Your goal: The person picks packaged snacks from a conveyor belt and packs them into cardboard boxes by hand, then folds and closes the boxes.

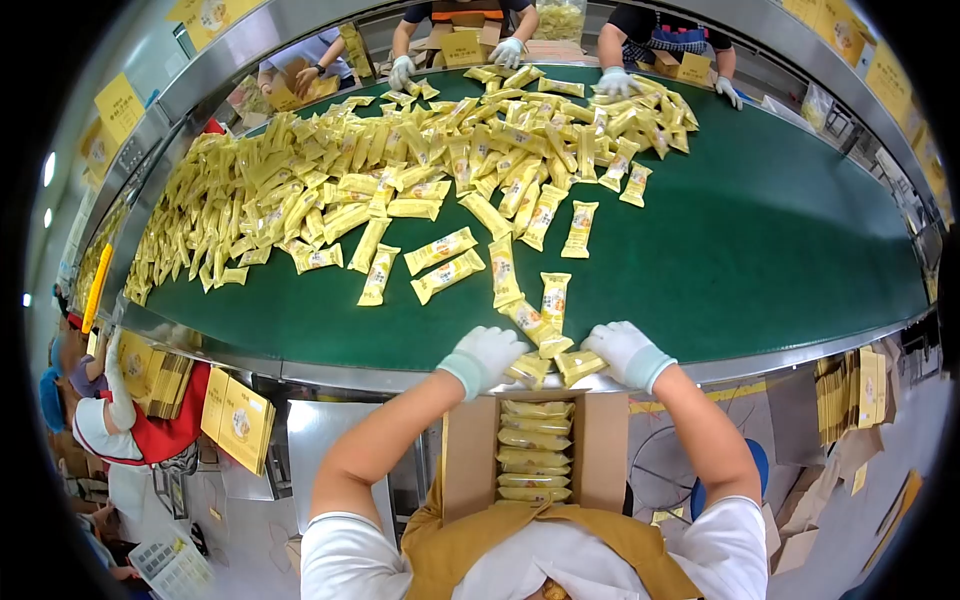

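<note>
My left hand (pixel 487 358), in a white glove, is closed on the end of a yellow snack packet (pixel 527 371) at the belt's near edge. Opposite it, my gloved right hand (pixel 628 352) grips another yellow packet (pixel 579 367); the fingertips are partly hidden. Between and just beyond my hands, loose packets (pixel 530 322) lie overlapping on the green conveyor belt (pixel 770 260). Below my hands, against my body, an open cardboard box (pixel 470 455) holds a column of stacked packets (pixel 535 440).
A large heap of packets (pixel 330 170) covers the belt's left and far side. Co-workers' gloved hands (pixel 508 52) reach in across the belt. A metal rim (pixel 400 381) edges the belt. Flattened cartons (pixel 238 420) stand at left, and more cartons (pixel 850 390) at right.
</note>
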Demonstrator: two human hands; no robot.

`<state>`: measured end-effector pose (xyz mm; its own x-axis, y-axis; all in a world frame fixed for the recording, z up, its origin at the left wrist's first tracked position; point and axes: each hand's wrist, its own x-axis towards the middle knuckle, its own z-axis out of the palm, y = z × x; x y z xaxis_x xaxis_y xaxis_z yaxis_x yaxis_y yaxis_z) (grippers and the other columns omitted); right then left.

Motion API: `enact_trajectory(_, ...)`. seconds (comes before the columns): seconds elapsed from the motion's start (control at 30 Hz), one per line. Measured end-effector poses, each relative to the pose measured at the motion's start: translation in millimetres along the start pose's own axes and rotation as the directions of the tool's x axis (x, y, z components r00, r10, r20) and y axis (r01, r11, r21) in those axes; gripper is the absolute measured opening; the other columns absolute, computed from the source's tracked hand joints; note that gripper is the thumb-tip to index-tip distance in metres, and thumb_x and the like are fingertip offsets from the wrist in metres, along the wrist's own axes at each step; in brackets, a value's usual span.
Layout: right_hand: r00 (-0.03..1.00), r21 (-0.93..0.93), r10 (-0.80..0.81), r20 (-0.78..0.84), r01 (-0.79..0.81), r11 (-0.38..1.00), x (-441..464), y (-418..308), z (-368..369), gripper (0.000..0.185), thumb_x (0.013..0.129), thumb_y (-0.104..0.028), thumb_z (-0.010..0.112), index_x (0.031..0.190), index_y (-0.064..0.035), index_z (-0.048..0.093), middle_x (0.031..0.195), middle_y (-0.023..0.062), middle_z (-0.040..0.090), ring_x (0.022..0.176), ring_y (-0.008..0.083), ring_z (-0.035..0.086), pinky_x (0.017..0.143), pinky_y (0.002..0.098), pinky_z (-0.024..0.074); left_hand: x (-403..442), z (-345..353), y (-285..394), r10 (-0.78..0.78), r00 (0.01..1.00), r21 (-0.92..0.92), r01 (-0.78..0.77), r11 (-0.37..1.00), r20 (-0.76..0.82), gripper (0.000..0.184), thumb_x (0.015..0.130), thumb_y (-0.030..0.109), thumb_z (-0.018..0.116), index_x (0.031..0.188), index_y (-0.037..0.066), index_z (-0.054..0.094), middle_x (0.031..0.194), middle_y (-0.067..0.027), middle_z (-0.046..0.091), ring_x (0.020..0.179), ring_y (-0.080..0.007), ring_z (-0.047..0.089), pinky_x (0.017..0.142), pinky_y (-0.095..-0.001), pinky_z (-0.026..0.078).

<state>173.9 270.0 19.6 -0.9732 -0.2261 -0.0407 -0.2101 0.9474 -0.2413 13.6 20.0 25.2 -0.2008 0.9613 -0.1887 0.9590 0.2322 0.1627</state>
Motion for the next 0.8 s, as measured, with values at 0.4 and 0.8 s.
enact_trajectory(0.4,0.727,0.242,0.673,-0.141,-0.633,0.735,95,-15,-58,0.050,0.076,-0.043,0.072,0.101,-0.0002,0.063,0.091,0.0243,0.072,0.088,0.0410,0.071,0.081,0.0473,0.0572,28,-51,-24,0.300,0.895,-0.134,-0.359,0.924,-0.332,0.043,0.076,0.019,0.079,0.116,0.017,0.065,0.109,-0.0053,0.068,0.104,-0.0286,0.065,0.091,-0.0408,0.051)
enact_trajectory(0.8,0.857,-0.165,0.500,-0.122,-0.515,0.841,100,4,-3,0.021,0.086,-0.014,0.064,0.105,-0.0103,0.058,0.091,0.0105,0.072,0.085,0.0308,0.073,0.071,0.0434,0.0554,6,-18,-31,-0.138,0.989,0.030,0.139,0.990,-0.056,0.027,0.083,0.012,0.065,0.109,0.014,0.066,0.098,-0.0073,0.070,0.098,-0.0285,0.068,0.089,-0.0412,0.052)
